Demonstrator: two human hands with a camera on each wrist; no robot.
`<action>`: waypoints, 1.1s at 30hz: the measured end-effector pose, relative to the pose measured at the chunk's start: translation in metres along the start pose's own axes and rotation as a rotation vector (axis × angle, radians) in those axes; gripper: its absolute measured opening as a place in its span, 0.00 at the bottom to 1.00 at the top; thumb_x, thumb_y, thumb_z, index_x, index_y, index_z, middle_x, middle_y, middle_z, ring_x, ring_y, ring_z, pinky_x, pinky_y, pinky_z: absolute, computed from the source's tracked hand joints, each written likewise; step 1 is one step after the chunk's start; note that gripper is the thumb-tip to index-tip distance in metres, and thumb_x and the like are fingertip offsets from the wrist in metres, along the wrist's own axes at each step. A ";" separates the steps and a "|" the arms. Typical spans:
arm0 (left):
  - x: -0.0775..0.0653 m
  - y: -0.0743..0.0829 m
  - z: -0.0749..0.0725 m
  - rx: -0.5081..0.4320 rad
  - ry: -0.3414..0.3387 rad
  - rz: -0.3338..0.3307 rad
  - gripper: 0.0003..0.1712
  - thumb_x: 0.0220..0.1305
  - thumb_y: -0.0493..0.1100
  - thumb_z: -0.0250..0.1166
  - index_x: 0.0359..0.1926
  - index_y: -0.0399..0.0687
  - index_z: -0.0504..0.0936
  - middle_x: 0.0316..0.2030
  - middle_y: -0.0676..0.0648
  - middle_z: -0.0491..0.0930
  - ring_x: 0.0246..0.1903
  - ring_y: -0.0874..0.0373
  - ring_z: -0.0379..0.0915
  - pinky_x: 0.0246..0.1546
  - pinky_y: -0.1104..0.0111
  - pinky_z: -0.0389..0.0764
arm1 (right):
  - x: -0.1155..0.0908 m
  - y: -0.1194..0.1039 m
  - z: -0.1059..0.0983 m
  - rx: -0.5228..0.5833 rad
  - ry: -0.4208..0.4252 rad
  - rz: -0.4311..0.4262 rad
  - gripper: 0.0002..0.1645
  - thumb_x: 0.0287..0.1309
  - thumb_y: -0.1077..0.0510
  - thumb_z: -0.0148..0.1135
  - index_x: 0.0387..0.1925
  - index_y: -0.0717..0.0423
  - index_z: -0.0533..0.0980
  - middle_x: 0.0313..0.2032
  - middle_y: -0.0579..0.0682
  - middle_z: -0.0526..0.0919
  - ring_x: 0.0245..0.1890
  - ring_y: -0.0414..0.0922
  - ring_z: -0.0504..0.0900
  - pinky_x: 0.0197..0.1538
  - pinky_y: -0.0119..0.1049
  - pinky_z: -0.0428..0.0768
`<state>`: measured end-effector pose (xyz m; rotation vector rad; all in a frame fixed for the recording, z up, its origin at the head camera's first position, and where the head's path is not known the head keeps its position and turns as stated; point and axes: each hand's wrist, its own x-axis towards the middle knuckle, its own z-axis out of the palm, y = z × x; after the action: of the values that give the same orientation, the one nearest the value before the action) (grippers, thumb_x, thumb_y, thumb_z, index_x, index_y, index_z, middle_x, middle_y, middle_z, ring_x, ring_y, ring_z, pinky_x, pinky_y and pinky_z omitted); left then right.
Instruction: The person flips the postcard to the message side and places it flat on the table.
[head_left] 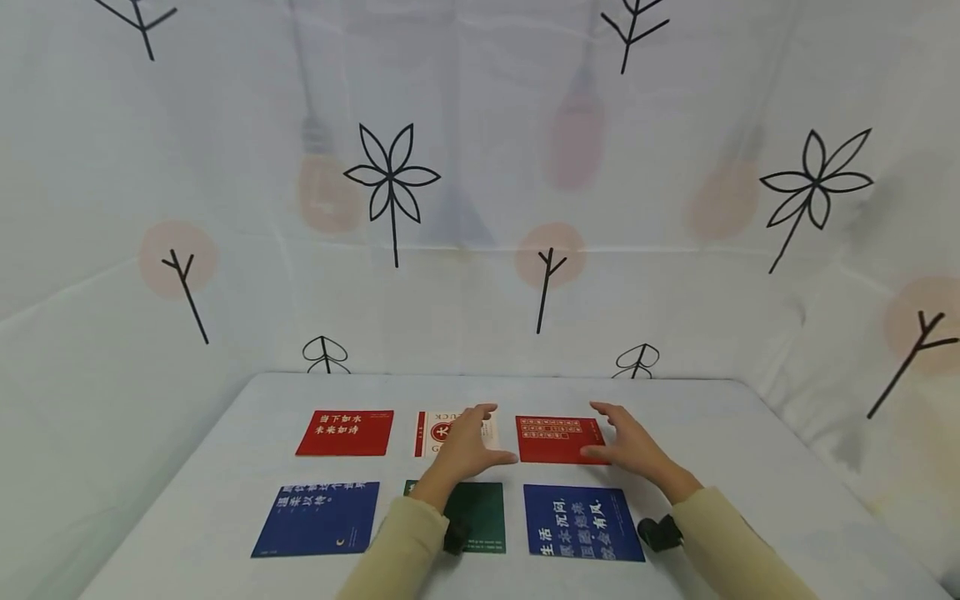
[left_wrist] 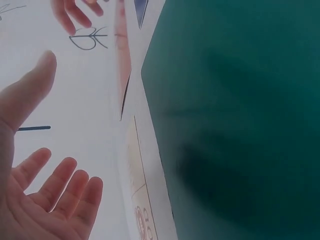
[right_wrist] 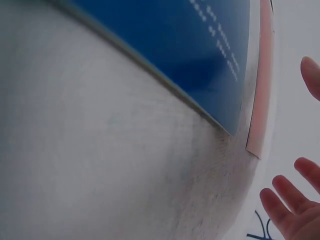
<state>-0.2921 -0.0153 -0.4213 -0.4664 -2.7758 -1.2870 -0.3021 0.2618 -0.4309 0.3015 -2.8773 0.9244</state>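
Six cards lie in two rows on the white table [head_left: 750,467]. My left hand [head_left: 480,437] hovers open over the white card with a red circle [head_left: 431,433], in the middle of the far row. My right hand [head_left: 613,439] is open too, its fingers spread at the right edge of the red grid card [head_left: 555,439]. In the left wrist view my left palm [left_wrist: 45,200] is spread beside the green card [left_wrist: 235,120] and the white card [left_wrist: 142,200]. The right wrist view shows the blue card [right_wrist: 185,45], the red card's edge [right_wrist: 260,75] and my right fingers [right_wrist: 292,207].
A red card with yellow writing [head_left: 345,432] lies far left. The near row holds a blue card [head_left: 318,518], the green card [head_left: 480,512] and another blue card [head_left: 581,521]. White cloth walls with tree and flower prints [head_left: 390,179] close in the table on three sides.
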 end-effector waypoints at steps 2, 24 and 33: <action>0.002 0.000 0.002 -0.013 -0.003 -0.008 0.47 0.42 0.50 0.76 0.63 0.45 0.66 0.54 0.42 0.71 0.52 0.47 0.68 0.47 0.51 0.75 | 0.002 0.001 0.000 0.005 -0.006 0.013 0.51 0.43 0.49 0.74 0.63 0.64 0.60 0.58 0.67 0.65 0.56 0.65 0.65 0.50 0.60 0.72; 0.020 0.005 0.028 -0.090 -0.025 -0.161 0.43 0.41 0.49 0.77 0.58 0.41 0.70 0.46 0.43 0.75 0.44 0.49 0.71 0.42 0.56 0.78 | 0.019 0.016 0.006 0.010 -0.078 0.068 0.41 0.42 0.59 0.74 0.56 0.69 0.65 0.47 0.64 0.72 0.48 0.59 0.71 0.50 0.55 0.73; 0.033 0.002 0.030 -0.085 -0.063 -0.202 0.42 0.41 0.46 0.77 0.58 0.44 0.69 0.44 0.44 0.75 0.40 0.52 0.72 0.40 0.59 0.79 | 0.026 0.022 0.003 -0.007 -0.152 0.180 0.43 0.41 0.57 0.74 0.57 0.69 0.64 0.49 0.65 0.69 0.50 0.59 0.67 0.53 0.57 0.69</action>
<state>-0.3207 0.0167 -0.4335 -0.2384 -2.8924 -1.4591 -0.3319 0.2737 -0.4414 0.1177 -3.0878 0.9573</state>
